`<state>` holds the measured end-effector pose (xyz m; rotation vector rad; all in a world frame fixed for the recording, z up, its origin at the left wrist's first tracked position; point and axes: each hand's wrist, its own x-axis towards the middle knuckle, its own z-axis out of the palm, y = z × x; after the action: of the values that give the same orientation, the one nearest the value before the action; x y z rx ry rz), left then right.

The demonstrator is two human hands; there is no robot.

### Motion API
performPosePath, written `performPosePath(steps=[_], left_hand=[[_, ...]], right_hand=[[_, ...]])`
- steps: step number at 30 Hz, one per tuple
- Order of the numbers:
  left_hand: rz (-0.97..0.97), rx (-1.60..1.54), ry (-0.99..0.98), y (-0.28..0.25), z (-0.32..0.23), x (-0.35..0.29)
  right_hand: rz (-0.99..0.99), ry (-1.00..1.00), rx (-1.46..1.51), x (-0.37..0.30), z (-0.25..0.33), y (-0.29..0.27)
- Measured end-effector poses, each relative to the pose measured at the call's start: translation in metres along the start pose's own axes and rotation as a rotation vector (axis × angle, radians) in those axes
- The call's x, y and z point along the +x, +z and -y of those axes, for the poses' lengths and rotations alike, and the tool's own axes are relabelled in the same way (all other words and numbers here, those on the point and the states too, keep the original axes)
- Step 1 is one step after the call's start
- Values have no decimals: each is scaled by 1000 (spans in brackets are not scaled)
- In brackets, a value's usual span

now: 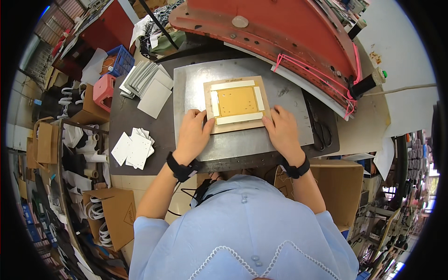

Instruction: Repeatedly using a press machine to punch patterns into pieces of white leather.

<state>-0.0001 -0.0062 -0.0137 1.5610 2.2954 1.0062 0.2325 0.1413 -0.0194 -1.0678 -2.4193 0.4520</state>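
Observation:
A square wooden cutting die (240,101), with a yellow middle and white strips along its sides, lies on a grey metal plate (284,88). My left hand (195,132) grips its lower left edge, with the thumb at the corner. At the lower right edge, my right hand (283,129) holds the board between thumb and fingers. To the left is a fanned stack of white-grey sheets (151,88). Nearer to me on that side is a loose pile of white cut pieces (135,148) with small holes.
A large red press machine (275,28) overhangs the far side, with a pink cord (308,74) and a black thread spool (366,85). Black-handled scissors (321,133) lie at the table's right. Cardboard boxes (338,186) stand below, and a pink stool (103,92) is at left.

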Motion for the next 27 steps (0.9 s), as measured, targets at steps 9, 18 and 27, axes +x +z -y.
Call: performPosePath(steps=[9, 18, 27], left_hand=[[88, -772, -248, -8, -30, -12], [340, -914, -122, -7, -103, -45], [600, -953, -422, -10, -65, -80]], right_hand=[[9, 367, 684, -14, 4, -12], [-244, 618, 1269, -98, -12, -82], [-44, 781, 1152, -135, -4, -63]])
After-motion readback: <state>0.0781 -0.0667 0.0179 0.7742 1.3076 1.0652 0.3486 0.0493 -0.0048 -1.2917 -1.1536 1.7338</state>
